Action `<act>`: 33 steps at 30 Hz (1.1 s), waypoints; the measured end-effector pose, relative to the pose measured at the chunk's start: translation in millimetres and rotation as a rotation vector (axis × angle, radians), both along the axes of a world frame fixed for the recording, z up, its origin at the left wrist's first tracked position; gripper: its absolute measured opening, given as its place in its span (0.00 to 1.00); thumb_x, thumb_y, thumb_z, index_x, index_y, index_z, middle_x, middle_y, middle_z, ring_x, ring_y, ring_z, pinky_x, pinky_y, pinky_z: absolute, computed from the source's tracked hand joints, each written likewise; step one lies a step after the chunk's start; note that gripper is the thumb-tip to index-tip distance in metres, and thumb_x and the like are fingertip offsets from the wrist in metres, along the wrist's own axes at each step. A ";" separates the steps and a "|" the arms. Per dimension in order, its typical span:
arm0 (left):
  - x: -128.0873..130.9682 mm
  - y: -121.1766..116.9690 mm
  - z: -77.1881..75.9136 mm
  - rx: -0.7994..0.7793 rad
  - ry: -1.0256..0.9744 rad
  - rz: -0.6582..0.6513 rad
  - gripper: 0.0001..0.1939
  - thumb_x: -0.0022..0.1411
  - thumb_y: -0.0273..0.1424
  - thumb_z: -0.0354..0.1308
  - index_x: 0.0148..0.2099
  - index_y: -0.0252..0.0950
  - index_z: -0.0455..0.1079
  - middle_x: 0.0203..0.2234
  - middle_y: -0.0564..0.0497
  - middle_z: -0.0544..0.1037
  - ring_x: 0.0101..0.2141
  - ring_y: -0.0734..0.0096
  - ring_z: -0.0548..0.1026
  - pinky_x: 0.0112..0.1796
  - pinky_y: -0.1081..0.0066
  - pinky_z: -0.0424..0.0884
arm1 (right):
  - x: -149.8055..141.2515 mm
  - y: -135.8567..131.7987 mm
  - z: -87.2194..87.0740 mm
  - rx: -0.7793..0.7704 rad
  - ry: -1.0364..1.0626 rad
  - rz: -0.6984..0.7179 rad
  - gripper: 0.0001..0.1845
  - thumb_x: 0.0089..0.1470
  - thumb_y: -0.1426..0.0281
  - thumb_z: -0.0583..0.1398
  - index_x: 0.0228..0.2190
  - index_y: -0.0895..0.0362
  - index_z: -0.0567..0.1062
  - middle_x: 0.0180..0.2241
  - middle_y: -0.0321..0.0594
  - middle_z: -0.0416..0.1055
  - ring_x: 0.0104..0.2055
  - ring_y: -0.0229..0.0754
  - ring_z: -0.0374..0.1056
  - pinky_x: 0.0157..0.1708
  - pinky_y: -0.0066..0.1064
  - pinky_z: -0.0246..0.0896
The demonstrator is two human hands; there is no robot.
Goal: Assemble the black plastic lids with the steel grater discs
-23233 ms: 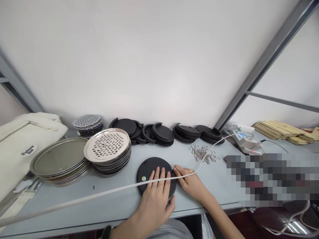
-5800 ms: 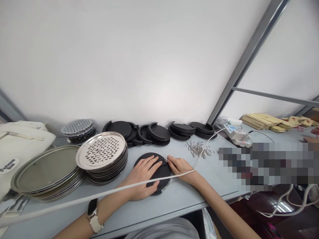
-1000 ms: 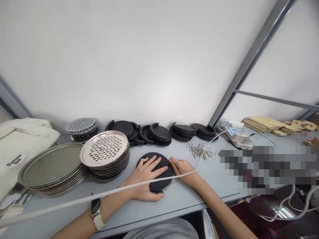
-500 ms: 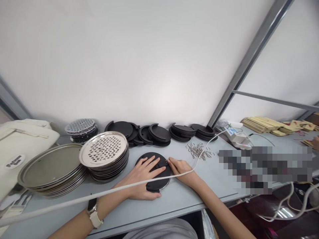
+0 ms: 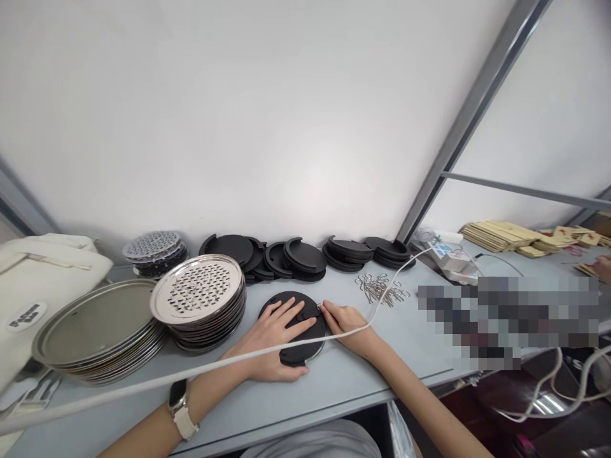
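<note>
A round black disc [image 5: 305, 353] lies on the table in front of me, with a thin pale rim at its lower right. My left hand [image 5: 274, 337] rests flat across it, fingers spread and thumb by the near edge. At the disc's right edge, my right hand [image 5: 346, 324] pinches a small metal hook [image 5: 319, 306], of which only a shiny bit shows at the fingertips. A pile of loose metal hooks [image 5: 382, 289] lies beyond my right hand. Several black discs with raised, notched rims [image 5: 305, 256] stand stacked along the wall.
Left of my hands are stacked perforated metal plates [image 5: 198, 289], plain round metal trays [image 5: 98, 321] and a white bag [image 5: 48, 267]. A white cable [image 5: 214, 365] crosses in front of my forearms. On the right are a grey-white box [image 5: 451, 261], wooden boards [image 5: 501, 236] and another person's hand [image 5: 603, 268].
Both hands hold nearly the same places on the disc and the hook. The view has shifted very slightly.
</note>
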State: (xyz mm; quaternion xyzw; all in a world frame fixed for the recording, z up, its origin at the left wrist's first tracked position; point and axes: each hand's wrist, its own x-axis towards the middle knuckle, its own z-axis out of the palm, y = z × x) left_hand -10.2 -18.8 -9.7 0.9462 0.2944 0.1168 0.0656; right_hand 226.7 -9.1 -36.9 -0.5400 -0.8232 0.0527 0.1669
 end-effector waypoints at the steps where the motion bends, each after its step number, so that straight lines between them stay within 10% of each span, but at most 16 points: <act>1: 0.2 -0.1 0.3 0.001 0.001 0.000 0.44 0.49 0.44 0.63 0.66 0.45 0.51 0.65 0.45 0.51 0.63 0.46 0.48 0.58 0.49 0.47 | 0.0 0.2 -0.1 0.003 0.000 0.003 0.14 0.65 0.67 0.44 0.32 0.55 0.65 0.20 0.33 0.64 0.20 0.37 0.59 0.24 0.28 0.42; 33: -9.8 6.6 -2.7 0.023 0.005 0.077 0.42 0.57 0.43 0.59 0.68 0.43 0.45 0.65 0.44 0.49 0.63 0.46 0.46 0.58 0.47 0.48 | -4.1 -4.0 6.5 0.003 0.018 0.018 0.13 0.62 0.68 0.47 0.27 0.55 0.66 0.19 0.34 0.64 0.20 0.37 0.58 0.24 0.28 0.42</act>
